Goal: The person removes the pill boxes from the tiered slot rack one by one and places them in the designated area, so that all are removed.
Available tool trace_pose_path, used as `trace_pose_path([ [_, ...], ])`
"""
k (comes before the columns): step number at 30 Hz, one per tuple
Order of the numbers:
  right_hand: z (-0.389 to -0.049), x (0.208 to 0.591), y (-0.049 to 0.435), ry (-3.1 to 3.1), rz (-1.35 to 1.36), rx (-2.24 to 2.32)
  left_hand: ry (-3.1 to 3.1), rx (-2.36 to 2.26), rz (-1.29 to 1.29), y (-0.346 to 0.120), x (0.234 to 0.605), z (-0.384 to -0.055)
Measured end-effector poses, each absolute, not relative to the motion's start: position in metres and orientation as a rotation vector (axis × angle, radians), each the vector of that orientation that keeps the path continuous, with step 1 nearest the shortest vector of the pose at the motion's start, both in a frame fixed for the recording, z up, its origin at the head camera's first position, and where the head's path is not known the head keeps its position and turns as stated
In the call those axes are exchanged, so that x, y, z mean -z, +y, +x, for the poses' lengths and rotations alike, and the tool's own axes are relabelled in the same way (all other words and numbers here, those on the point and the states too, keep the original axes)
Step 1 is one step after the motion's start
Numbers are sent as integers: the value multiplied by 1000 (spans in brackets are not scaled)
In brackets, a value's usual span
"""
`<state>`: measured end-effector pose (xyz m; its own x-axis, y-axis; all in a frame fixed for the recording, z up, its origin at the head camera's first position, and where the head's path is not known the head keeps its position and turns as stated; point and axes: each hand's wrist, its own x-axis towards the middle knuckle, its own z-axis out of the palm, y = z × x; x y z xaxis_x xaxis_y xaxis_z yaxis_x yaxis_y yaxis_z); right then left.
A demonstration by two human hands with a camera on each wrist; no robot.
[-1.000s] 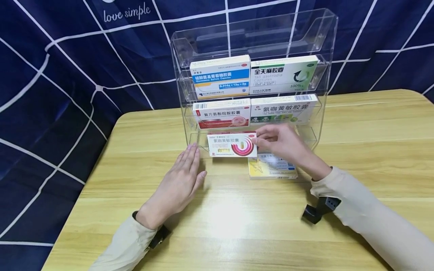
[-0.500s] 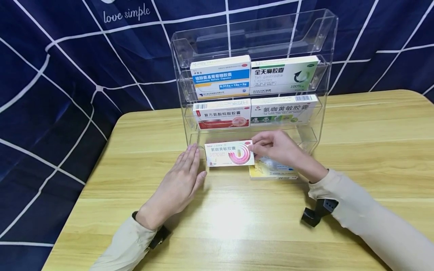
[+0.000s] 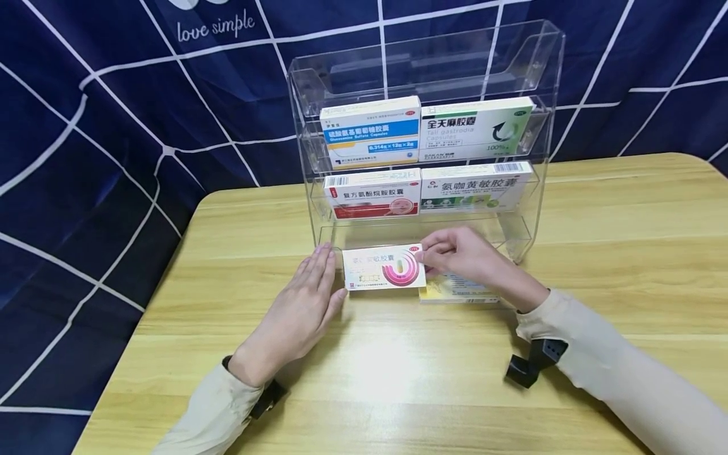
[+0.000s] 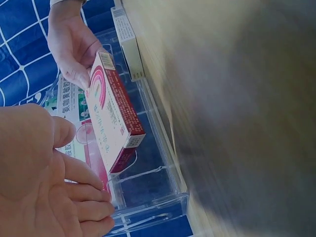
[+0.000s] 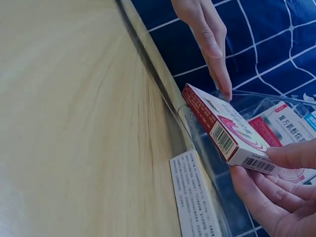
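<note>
My right hand [image 3: 466, 256] pinches the right end of a white medicine box [image 3: 383, 267] with pink rings on its face, thumb on the front and fingers behind. In the right wrist view the barcode end of this medicine box [image 5: 242, 143] lies between thumb and fingers. The box is held tilted just before the lowest tier of a clear acrylic display rack [image 3: 421, 47]. My left hand [image 3: 304, 306] has its fingers straight, with the fingertips at the rack's lower left corner. In the left wrist view its palm and fingers [image 4: 86, 197] lie beside the rack.
A yellow and white medicine box [image 3: 457, 291] lies on the wooden table [image 3: 370, 404], partly hidden by my right hand. Blue-white [image 3: 370, 133] and green-white [image 3: 478, 129] boxes fill one tier; red-white [image 3: 372, 197] and white [image 3: 474, 188] boxes stand below. A dark blue checked cloth [image 3: 114, 189] hangs behind.
My right hand has brought the pink-ringed medicine box down and towards me, away from the rack's lowest tier, tilting its face more upward. The left hand has stayed at the rack's corner.
</note>
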<state>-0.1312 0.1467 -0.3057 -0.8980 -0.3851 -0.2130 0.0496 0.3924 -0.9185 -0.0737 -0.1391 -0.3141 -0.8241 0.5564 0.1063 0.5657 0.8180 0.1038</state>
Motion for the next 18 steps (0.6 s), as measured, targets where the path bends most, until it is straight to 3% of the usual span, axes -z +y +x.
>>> trace_pose_path([
  [18, -127, 316, 133, 2099, -174, 1595, -2922, 185, -894, -138, 315, -73],
])
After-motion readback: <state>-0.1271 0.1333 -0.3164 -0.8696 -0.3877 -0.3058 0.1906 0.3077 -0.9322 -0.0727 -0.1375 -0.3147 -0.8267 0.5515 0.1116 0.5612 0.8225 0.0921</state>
